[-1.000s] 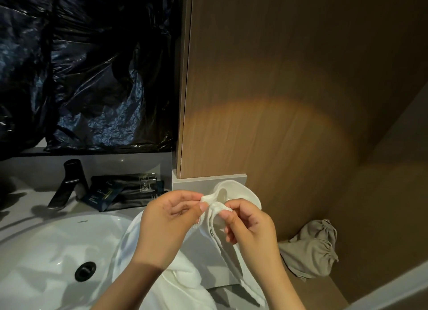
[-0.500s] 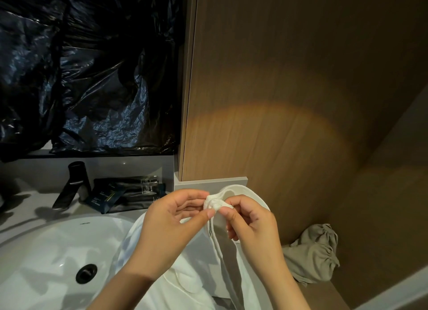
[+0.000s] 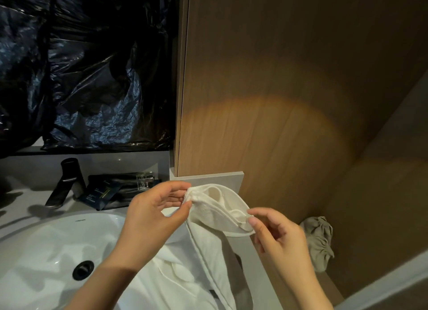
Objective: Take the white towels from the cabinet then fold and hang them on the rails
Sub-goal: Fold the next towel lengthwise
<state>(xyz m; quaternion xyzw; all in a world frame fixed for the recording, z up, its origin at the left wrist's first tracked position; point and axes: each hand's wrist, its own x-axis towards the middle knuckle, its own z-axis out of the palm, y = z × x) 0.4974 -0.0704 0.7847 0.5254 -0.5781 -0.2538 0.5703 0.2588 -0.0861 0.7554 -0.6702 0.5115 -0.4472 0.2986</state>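
Hands apart: left hand (image 3: 157, 213) pinches the white cloth towel (image 3: 220, 219) by a corner, right hand (image 3: 279, 239) its hem, beside the white oval basin (image 3: 41, 247). Folding step, apparently; next, match corners.

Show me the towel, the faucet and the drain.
towel (image 3: 215, 219), head view, on its raised white edge.
faucet (image 3: 68, 180), head view, on its dark body.
drain (image 3: 83, 270), head view, centre of the black plug.
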